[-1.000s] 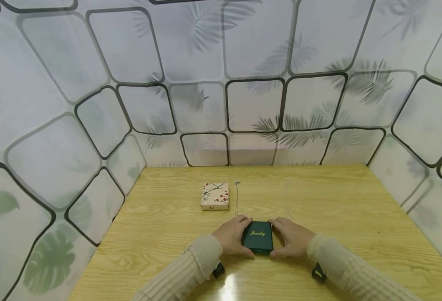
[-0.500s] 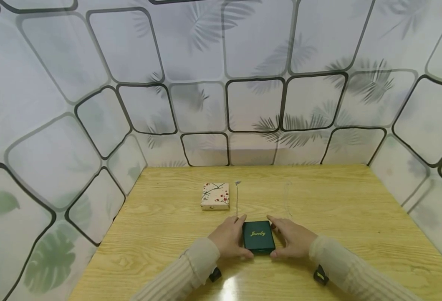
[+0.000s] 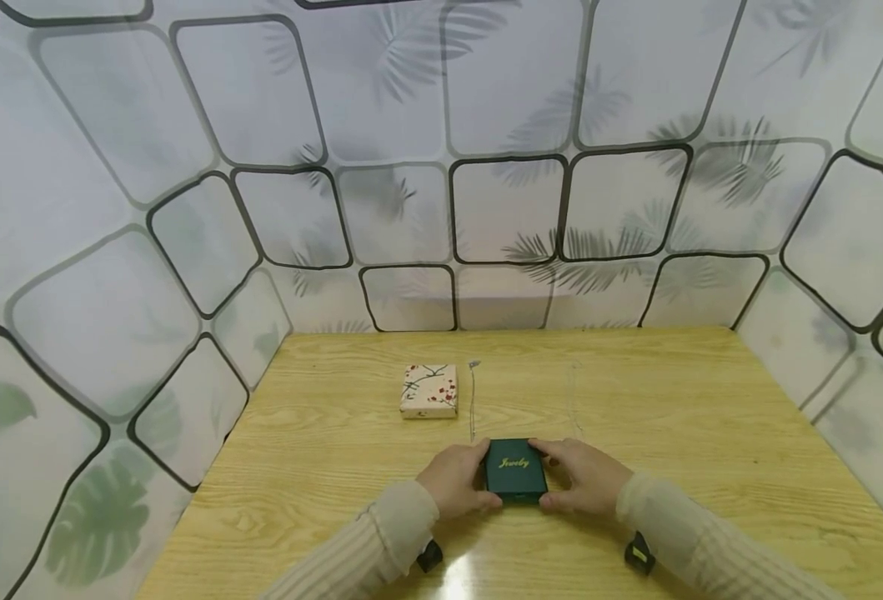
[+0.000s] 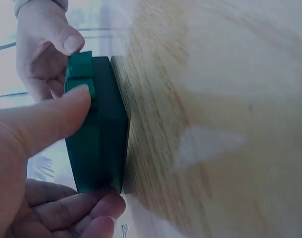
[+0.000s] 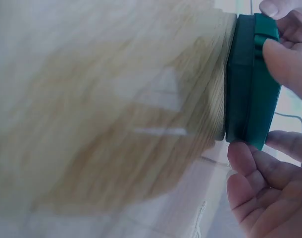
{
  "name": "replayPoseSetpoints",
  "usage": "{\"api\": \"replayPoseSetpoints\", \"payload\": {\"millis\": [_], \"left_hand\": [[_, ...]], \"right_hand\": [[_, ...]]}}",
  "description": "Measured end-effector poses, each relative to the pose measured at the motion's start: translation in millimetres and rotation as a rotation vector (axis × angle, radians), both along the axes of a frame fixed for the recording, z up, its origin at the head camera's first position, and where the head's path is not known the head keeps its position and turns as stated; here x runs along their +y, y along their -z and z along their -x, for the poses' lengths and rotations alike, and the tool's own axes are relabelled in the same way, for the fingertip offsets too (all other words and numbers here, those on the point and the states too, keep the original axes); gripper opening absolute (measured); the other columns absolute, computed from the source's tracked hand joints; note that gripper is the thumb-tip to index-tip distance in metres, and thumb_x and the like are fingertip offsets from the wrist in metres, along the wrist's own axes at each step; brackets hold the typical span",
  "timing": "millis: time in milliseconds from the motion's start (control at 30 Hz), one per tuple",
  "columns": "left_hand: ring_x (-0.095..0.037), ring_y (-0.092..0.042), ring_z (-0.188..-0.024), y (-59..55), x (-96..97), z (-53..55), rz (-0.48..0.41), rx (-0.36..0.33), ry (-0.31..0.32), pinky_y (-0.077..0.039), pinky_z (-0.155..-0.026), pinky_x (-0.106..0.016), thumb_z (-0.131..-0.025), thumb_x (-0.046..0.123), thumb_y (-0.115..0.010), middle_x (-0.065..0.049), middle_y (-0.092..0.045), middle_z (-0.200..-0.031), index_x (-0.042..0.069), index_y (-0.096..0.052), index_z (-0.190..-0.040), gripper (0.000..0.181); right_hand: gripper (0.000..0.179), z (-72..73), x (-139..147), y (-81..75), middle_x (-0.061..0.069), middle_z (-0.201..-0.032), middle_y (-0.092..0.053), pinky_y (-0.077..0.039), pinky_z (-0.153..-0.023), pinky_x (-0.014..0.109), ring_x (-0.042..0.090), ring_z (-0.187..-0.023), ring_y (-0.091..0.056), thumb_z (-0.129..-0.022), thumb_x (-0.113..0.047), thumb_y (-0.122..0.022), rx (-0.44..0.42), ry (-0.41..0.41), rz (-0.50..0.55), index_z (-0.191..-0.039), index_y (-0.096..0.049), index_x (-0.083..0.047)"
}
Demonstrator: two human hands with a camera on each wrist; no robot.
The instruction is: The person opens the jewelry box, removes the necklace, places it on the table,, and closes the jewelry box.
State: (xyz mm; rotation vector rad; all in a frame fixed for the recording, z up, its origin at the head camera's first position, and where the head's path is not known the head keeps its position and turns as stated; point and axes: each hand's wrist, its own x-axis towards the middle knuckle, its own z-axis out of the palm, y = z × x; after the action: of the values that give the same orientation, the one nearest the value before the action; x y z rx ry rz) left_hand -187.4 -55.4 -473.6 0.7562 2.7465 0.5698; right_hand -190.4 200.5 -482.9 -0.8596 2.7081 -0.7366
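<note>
A dark green jewelry box (image 3: pixel 515 478) with gold "Jewelry" lettering lies flat on the table before me, its lid down. My left hand (image 3: pixel 454 482) holds its left side, thumb at the near edge and fingers at the far corner. On the opposite side, my right hand (image 3: pixel 585 477) grips it the same way. In the left wrist view the left thumb (image 4: pixel 67 111) presses near a green ribbon bow (image 4: pixel 81 65) on the box's front. The right wrist view shows the right fingertips (image 5: pixel 241 156) at the box's far corner.
Behind the box, a cream box (image 3: pixel 429 392) with red blossoms stands to the left. Beside it a thin necklace (image 3: pixel 474 400) lies stretched out on the wooden table (image 3: pixel 696 433). Farther right lies a second pale chain (image 3: pixel 572 400). Patterned curtains (image 3: pixel 509 208) enclose the table.
My left hand has shifted slightly left and its fingers drawn back from the box's top. The right fingers have come in against the far corner. The box has turned very slightly.
</note>
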Motion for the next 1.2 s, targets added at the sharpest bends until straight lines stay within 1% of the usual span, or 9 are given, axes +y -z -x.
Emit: {"api": "replayPoseSetpoints", "payload": {"millis": [200,433,567,633,700,800,933,1100,1200], "left_hand": [[-0.027,-0.053,-0.122,2.1,2.6,1.7,-0.006,-0.003,-0.022,-0.042,-0.103,-0.037,-0.079,0.043,-0.077,-0.015,-0.052,-0.137,0.002,-0.035,-0.147,0.090],[-0.026,-0.051,-0.125,2.8,8.6,13.0,-0.071,-0.014,-0.038,-0.041,-0.103,-0.037,-0.081,0.039,-0.077,-0.014,-0.050,-0.140,0.002,-0.033,-0.148,0.089],[-0.021,-0.053,-0.121,4.8,13.1,22.8,-0.115,-0.032,-0.051,-0.043,-0.101,-0.034,-0.083,0.037,-0.076,-0.011,-0.049,-0.142,0.003,-0.029,-0.150,0.089],[-0.021,-0.054,-0.120,4.9,15.8,27.9,-0.140,-0.032,-0.060,-0.044,-0.100,-0.034,-0.083,0.035,-0.076,-0.010,-0.048,-0.143,0.004,-0.029,-0.151,0.088],[-0.021,-0.052,-0.123,3.9,18.7,32.9,-0.149,-0.034,-0.076,-0.042,-0.102,-0.035,-0.084,0.035,-0.075,-0.009,-0.046,-0.145,0.005,-0.028,-0.151,0.088],[-0.023,-0.045,-0.130,1.3,23.4,40.7,-0.155,-0.033,-0.099,-0.039,-0.105,-0.038,-0.085,0.035,-0.074,-0.008,-0.042,-0.148,0.008,-0.026,-0.152,0.087],[-0.024,-0.040,-0.134,-1.0,30.2,53.1,-0.136,-0.018,-0.112,-0.037,-0.107,-0.037,-0.087,0.038,-0.071,-0.008,-0.040,-0.149,0.012,-0.024,-0.153,0.085],[-0.025,-0.040,-0.134,-1.5,38.3,68.5,-0.130,-0.001,-0.106,-0.038,-0.107,-0.037,-0.088,0.035,-0.070,-0.011,-0.039,-0.149,0.011,-0.023,-0.153,0.084],[-0.024,-0.041,-0.133,0.4,43.6,78.0,-0.110,0.016,-0.099,-0.038,-0.106,-0.036,-0.089,0.034,-0.069,-0.012,-0.040,-0.148,0.009,-0.022,-0.153,0.083]], "right_hand": [[0.088,4.1,0.5,1.6,0.008,-0.128,-0.058,-0.045,-0.095,0.049,0.023,-0.107,-0.057,-0.077,-0.046,-0.078,-0.036,0.025,0.038,-0.146,-0.040,-0.006],[0.086,9.2,4.5,1.9,0.008,-0.126,-0.058,-0.048,-0.091,0.046,0.023,-0.106,-0.057,-0.078,-0.039,-0.080,0.005,0.067,0.046,-0.145,-0.040,-0.004],[0.086,14.9,6.5,-1.5,0.010,-0.130,-0.057,-0.049,-0.089,0.045,0.023,-0.106,-0.057,-0.078,-0.035,-0.080,0.005,0.111,0.046,-0.146,-0.039,-0.004],[0.085,18.8,7.6,-3.1,0.011,-0.131,-0.056,-0.049,-0.088,0.044,0.023,-0.106,-0.058,-0.079,-0.033,-0.080,0.017,0.120,0.048,-0.147,-0.038,-0.004],[0.085,23.0,9.3,-4.4,0.013,-0.131,-0.055,-0.050,-0.086,0.043,0.024,-0.106,-0.058,-0.079,-0.031,-0.080,0.038,0.127,0.048,-0.147,-0.037,-0.003],[0.085,31.0,12.5,-5.5,0.017,-0.133,-0.054,-0.050,-0.085,0.044,0.027,-0.107,-0.058,-0.080,-0.029,-0.080,0.072,0.124,0.052,-0.147,-0.036,-0.002],[0.086,43.6,18.8,-5.1,0.020,-0.136,-0.051,-0.049,-0.089,0.049,0.032,-0.111,-0.057,-0.081,-0.031,-0.078,0.109,0.128,0.046,-0.149,-0.034,-0.003],[0.085,58.3,26.2,-5.6,0.025,-0.137,-0.048,-0.044,-0.095,0.055,0.041,-0.119,-0.051,-0.083,-0.033,-0.077,0.143,0.118,0.036,-0.149,-0.033,-0.004],[0.084,65.1,29.1,-6.5,0.026,-0.138,-0.046,-0.040,-0.098,0.057,0.043,-0.122,-0.047,-0.083,-0.033,-0.076,0.146,0.119,0.031,-0.149,-0.032,-0.004]]}}
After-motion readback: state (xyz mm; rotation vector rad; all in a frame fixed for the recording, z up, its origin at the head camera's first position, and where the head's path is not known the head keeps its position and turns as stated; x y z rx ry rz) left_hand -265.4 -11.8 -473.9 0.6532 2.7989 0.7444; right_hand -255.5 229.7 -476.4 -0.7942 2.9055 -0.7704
